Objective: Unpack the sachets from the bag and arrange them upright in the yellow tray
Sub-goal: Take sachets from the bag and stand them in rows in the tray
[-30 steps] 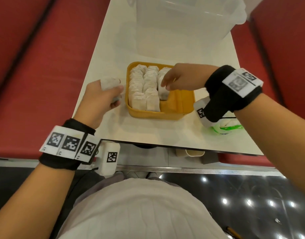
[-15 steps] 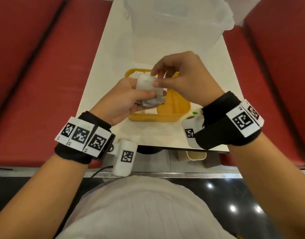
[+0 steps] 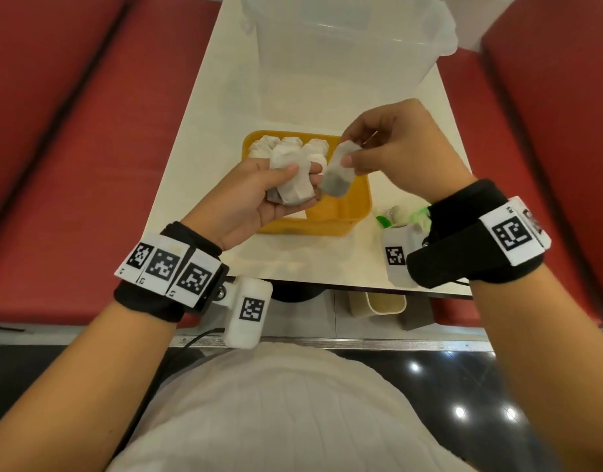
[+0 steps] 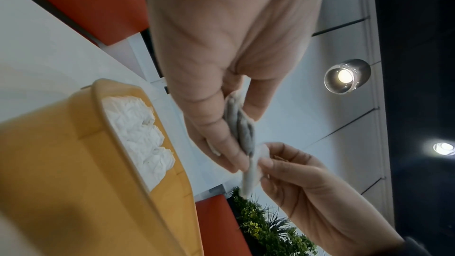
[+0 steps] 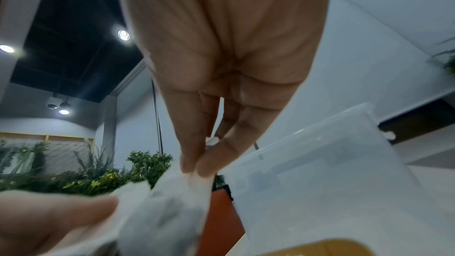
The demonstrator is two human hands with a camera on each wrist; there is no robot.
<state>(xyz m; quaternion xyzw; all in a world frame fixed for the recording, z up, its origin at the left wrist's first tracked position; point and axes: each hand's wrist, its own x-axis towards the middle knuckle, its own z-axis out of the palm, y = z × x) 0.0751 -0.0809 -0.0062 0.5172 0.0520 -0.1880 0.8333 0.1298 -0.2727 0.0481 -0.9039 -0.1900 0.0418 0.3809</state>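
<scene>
Head view: from above, looking forward and down over the white worktop (image 3: pixel 293 264). Left wrist view: close under the palm, facing along the fingers, up toward the ceiling lamps. Right wrist view: likewise close, tilted up toward the clear plastic storage box (image 5: pixel 332 172). Shared by all three: the yellow plastic tray (image 3: pixel 358 206) (image 4: pixel 61 153) (image 5: pixel 344 248).

a café or restaurant booth: red padded benches (image 3: pixel 72 148) flank a narrow white table (image 3: pixel 293 264).
</scene>
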